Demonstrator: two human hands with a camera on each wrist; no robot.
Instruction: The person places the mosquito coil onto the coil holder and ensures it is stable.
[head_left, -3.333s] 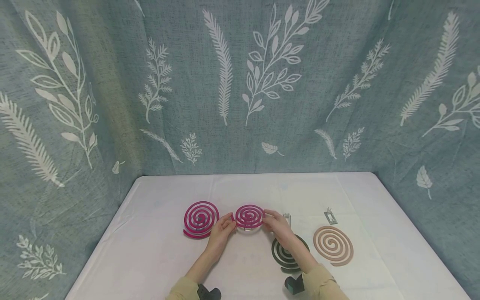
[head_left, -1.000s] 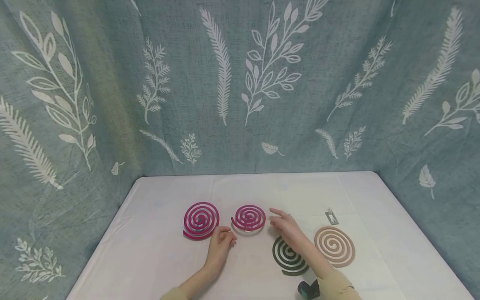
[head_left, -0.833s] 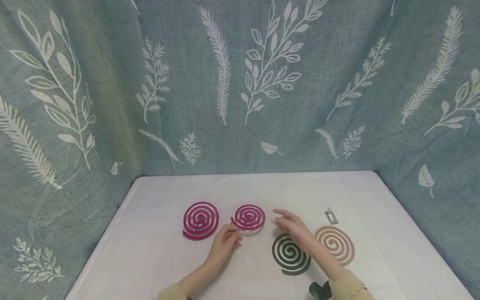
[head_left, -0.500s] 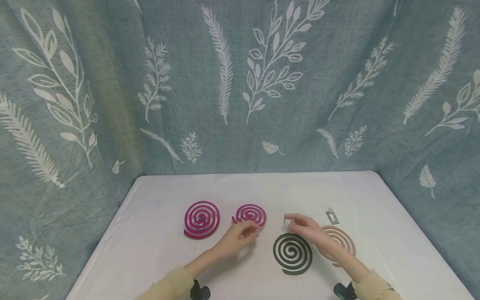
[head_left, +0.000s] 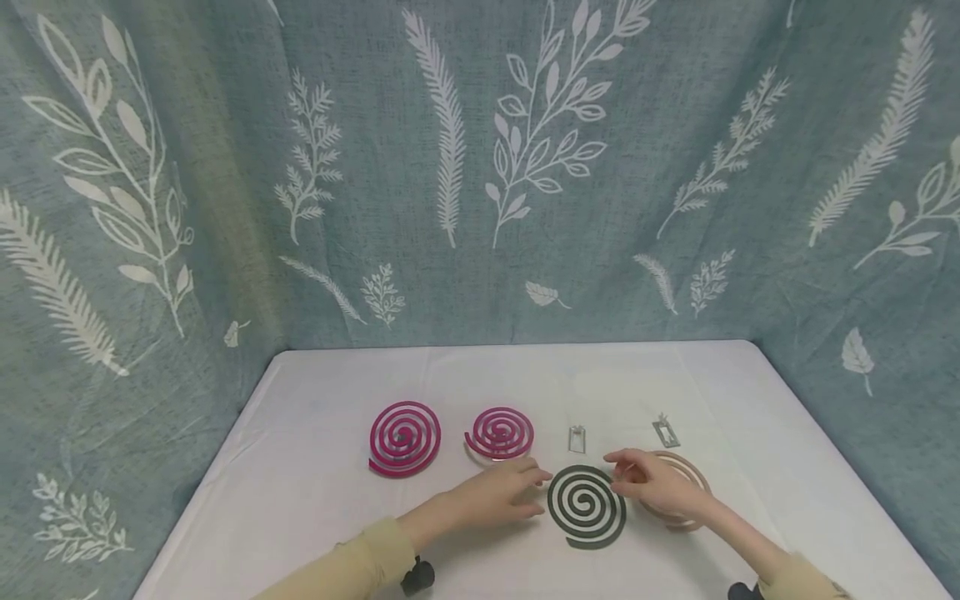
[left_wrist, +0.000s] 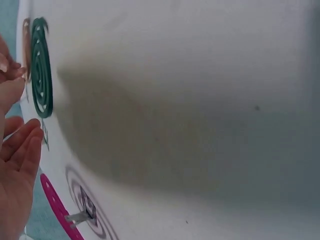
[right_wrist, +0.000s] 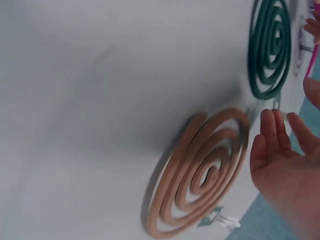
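Note:
A dark green mosquito coil lies flat on the table between my hands. My left hand is at its left side, fingers extended and the fingertips right by its outer ring. On the opposite side is my right hand, fingers loosely bent, with its tips overlapping the coil's right edge in the head view. Neither hand grips anything. Behind my left hand, a magenta coil sits raised on a small metal stand. A tan coil lies under my right hand's side, partly hidden in the head view.
Another magenta coil is farther left. Two small metal stands, one behind the green coil and another behind the tan one, lie on the white-covered table. A patterned curtain encloses the back and sides.
Both hands held the right magenta coil at its sides, then let go of it. They have since moved right and nearer me, to either side of the green coil. The magenta coil stays on its stand.

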